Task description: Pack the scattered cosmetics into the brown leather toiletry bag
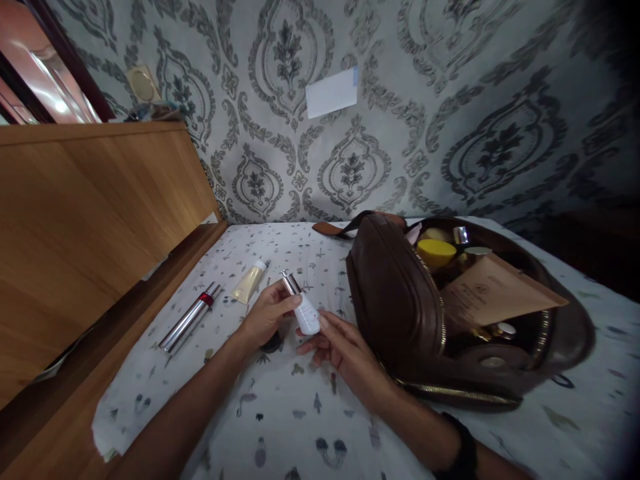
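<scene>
Between my two hands, a small white bottle (308, 316) with a shiny silver top is held tilted above the bed sheet. My left hand (267, 312) pinches it near the silver neck. The fingertips of my right hand (345, 350) grip its lower end. A dark round item (271, 343), mostly hidden, lies just below my left hand. Beyond that hand rests a pale yellow tube (249, 283) with a white cap. Farther left lies a silver cylinder (189, 320) with a red band.
To the right, an unzipped brown leather bag (385, 287) holds a brown pouch-like packet (500, 291), a yellow lid (436, 253) and several other items. A wooden headboard (100, 227) borders the patterned sheet (285, 427) on the left. Patterned wallpaper (350, 167) covers the wall behind.
</scene>
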A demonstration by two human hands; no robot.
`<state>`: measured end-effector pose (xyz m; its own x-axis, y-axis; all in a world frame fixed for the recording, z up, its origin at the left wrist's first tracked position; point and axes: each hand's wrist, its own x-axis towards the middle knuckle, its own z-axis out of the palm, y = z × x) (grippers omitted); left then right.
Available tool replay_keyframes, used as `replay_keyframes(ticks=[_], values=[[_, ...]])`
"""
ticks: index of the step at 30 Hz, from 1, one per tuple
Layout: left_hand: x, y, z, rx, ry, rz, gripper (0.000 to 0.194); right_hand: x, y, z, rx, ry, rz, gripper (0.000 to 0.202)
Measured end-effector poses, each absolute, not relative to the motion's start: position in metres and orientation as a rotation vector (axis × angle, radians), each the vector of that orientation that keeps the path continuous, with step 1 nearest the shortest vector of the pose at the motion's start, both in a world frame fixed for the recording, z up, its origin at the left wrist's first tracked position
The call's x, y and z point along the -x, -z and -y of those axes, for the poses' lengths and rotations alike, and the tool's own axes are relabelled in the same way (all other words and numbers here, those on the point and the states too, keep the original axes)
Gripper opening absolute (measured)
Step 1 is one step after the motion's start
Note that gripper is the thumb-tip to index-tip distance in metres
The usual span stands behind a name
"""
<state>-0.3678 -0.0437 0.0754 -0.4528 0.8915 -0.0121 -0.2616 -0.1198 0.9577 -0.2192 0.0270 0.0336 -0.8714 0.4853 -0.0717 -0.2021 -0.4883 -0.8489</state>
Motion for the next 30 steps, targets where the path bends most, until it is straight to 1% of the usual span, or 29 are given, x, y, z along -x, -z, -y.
replay_keyframes(ticks=[5,11,15,19,26,30], values=[[0.3686,-0.0760,0.0457,-0.781,-1.682,-1.282,0.050,0.2189,-0.0365,-0.0274,0.414,-2.294,1.420,0.052],[0.3687,-0.0731,0.0461,-0.830,-1.686,-1.285,0.046,0.2171,-0.0370,-0.0279,0.528,-2.210,1.527,0.061],[0.3689,-0.0726,0.0450,-0.825,-1.718,-1.276,0.047,0.2171,-0.0386,-0.0269,0.605,-2.185,1.565,0.063],[0.3689,-0.0747,0.0450,-0.818,-1.723,-1.256,0.048,0.2170,-0.0415,-0.0262,0.579,-2.204,1.557,0.059],[0.3683,-0.0786,0.0471,-0.817,-1.724,-1.205,0.043,0.2153,-0.0433,-0.0271,0.467,-2.263,1.479,0.058],[0.3684,-0.0778,0.0475,-0.874,-1.689,-1.184,0.039,0.2171,-0.0384,-0.0279,0.467,-2.215,1.543,0.055]])
